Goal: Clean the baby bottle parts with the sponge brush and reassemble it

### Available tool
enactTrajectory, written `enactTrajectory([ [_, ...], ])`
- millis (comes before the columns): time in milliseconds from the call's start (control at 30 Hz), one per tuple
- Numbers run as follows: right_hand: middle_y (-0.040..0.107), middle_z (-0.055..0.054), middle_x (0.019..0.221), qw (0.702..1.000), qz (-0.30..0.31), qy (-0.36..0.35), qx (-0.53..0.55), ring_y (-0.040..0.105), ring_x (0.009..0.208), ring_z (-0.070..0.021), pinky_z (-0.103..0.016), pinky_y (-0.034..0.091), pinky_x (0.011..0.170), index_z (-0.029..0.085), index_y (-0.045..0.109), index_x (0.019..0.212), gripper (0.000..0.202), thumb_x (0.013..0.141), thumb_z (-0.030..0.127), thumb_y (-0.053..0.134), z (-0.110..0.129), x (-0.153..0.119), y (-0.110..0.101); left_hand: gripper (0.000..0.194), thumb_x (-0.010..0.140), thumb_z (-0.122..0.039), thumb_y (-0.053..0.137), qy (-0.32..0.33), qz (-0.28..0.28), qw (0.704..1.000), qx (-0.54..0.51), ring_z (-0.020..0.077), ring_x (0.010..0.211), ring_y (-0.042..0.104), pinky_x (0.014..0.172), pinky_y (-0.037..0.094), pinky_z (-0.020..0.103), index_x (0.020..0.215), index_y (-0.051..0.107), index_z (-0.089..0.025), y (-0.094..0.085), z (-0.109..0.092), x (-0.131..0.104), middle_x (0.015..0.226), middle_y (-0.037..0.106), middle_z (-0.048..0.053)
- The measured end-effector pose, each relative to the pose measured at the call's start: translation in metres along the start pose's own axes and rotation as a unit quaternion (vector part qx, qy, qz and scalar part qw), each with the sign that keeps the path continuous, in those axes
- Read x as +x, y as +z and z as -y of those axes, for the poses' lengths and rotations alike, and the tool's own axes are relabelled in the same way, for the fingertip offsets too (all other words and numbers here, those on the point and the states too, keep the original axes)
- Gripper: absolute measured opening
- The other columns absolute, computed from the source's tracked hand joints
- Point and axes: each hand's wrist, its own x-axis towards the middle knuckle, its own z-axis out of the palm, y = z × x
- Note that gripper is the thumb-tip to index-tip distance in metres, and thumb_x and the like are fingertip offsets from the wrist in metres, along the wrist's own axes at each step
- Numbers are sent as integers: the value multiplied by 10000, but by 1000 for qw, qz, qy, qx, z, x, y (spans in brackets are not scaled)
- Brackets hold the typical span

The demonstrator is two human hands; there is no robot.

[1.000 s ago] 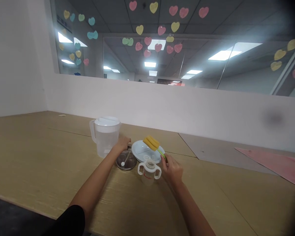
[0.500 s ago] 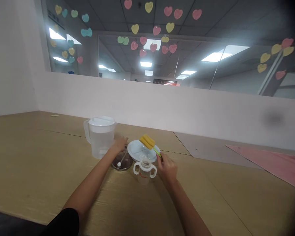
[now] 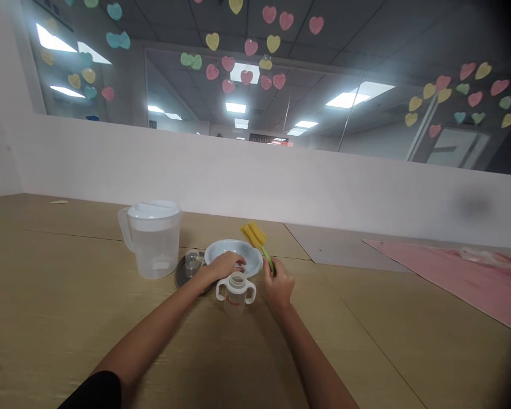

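Observation:
My right hand (image 3: 280, 282) grips the green handle of a sponge bottle brush (image 3: 254, 234), its yellow sponge head pointing up and away. Reaching over the near left part of a white bowl (image 3: 255, 266), my left hand (image 3: 226, 266) has its fingers bent and slightly apart; nothing shows in them. Just below that hand stands an open baby bottle (image 3: 234, 298) with two white handles and red print. On a dark round tray (image 3: 182, 278) left of the bowl sits a small clear cup-shaped cap (image 3: 192, 263). My left forearm covers part of the tray.
A clear lidded pitcher (image 3: 156, 244) stands left of the tray, its handle to the left. Far to the right lies a pink cloth (image 3: 447, 275) with something clear on it. A white wall and a window (image 3: 306, 85) with heart-shaped notes close off the table's back.
My left hand has moved from the tray's far side rightward to the bowl. The clear cap now shows on the tray; the white-ended straw there is out of sight. The brush is more upright.

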Motion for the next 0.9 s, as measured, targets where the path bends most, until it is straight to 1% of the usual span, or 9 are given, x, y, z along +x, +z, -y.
enactTrajectory([
  [100, 635, -36, 615, 1000, 1, 15, 9, 514, 520, -97, -204, 329, 532, 139, 663, 790, 404, 911, 411, 390, 2, 1, -1, 136, 707, -224, 632, 40, 26, 999, -17, 203, 810, 646, 745, 472, 276, 818, 706, -197, -4, 3, 2, 862, 717, 37],
  [233, 651, -45, 634, 1000, 7, 18, 0, 524, 522, -101, -203, 320, 519, 142, 666, 792, 422, 914, 420, 373, 1, 2, -2, 168, 750, -216, 580, 56, 8, 998, -25, 214, 853, 641, 779, 466, 292, 863, 695, -168, -27, 0, 4, 910, 710, 60],
  [300, 646, -41, 616, 1000, 8, 6, -9, 524, 514, -98, -203, 313, 514, 146, 663, 782, 419, 914, 418, 372, 1, 1, -1, 196, 777, -251, 559, 61, -25, 997, -45, 206, 876, 639, 799, 469, 293, 899, 687, -165, -44, -3, 3, 941, 706, 60],
  [400, 641, -35, 606, 999, 8, -29, -19, 533, 524, -91, -201, 313, 529, 148, 664, 798, 386, 913, 398, 394, 0, -1, 1, 225, 789, -310, 556, 59, -95, 987, -118, 193, 863, 643, 783, 487, 293, 904, 683, -165, -69, -7, 0, 936, 710, 54],
  [500, 641, -33, 609, 999, 5, -32, -35, 523, 519, -83, -205, 291, 518, 150, 665, 803, 397, 921, 398, 379, -2, -2, 3, 237, 771, -336, 581, 37, -150, 978, -141, 192, 848, 645, 771, 499, 302, 891, 682, -158, -86, -9, -4, 910, 711, 58],
  [600, 634, -30, 587, 998, 9, 4, -61, 490, 485, -85, -219, 248, 490, 155, 664, 773, 462, 930, 438, 335, -5, -1, 3, 236, 767, -349, 591, 38, -194, 969, -145, 184, 828, 644, 771, 503, 306, 873, 673, -155, -91, -11, -6, 879, 706, 60],
  [667, 642, -34, 600, 997, 10, 4, -70, 492, 487, -90, -223, 242, 490, 157, 669, 775, 475, 932, 448, 328, -6, -1, 4, 234, 778, -352, 582, 48, -220, 962, -156, 174, 813, 640, 763, 505, 298, 877, 663, -156, -91, -14, -6, 866, 699, 57],
  [800, 652, -30, 616, 995, 16, -64, -71, 524, 510, -89, -216, 274, 507, 158, 677, 825, 403, 934, 395, 369, -6, -3, 6, 265, 811, -333, 539, 69, -247, 958, -129, 155, 780, 618, 732, 498, 282, 986, 638, -159, -88, -17, -6, 870, 664, 53],
  [900, 652, -26, 613, 989, 24, -127, -71, 547, 530, -91, -211, 309, 538, 159, 674, 827, 339, 926, 357, 416, -3, -6, 6, 268, 844, -316, 483, 88, -215, 970, -66, 150, 765, 597, 717, 481, 277, 1000, 643, -167, -85, -19, -7, 901, 632, 61],
])
